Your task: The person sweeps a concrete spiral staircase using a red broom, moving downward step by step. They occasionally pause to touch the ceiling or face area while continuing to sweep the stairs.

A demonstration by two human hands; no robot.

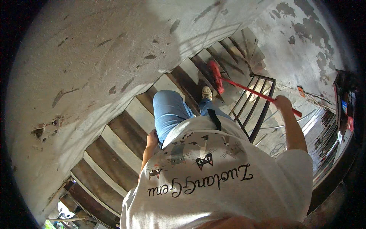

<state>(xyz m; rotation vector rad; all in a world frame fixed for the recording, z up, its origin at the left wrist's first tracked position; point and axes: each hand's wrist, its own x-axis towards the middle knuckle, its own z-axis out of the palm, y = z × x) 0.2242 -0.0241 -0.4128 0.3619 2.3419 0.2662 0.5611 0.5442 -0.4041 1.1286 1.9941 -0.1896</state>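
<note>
A red broom handle (248, 90) runs through my right hand (282, 103), whose fingers are wrapped round it near its upper end. The red broom head (215, 76) lies against the steps ahead of me, slightly blurred. Beside my left thigh hangs my left hand (152, 139), its fingers curled, with nothing visible in them. Part of that hand is hidden by my leg in blue jeans (167, 110). My shoe (206, 93) rests on a stair step near the broom head.
Concrete stairs (127, 131) run diagonally beneath me, along a scuffed plaster wall (91, 57) on my left. A dark metal railing (263, 105) stands right of the steps, below my right arm. Shelving with stacked items (326, 131) and loose cables are farther right.
</note>
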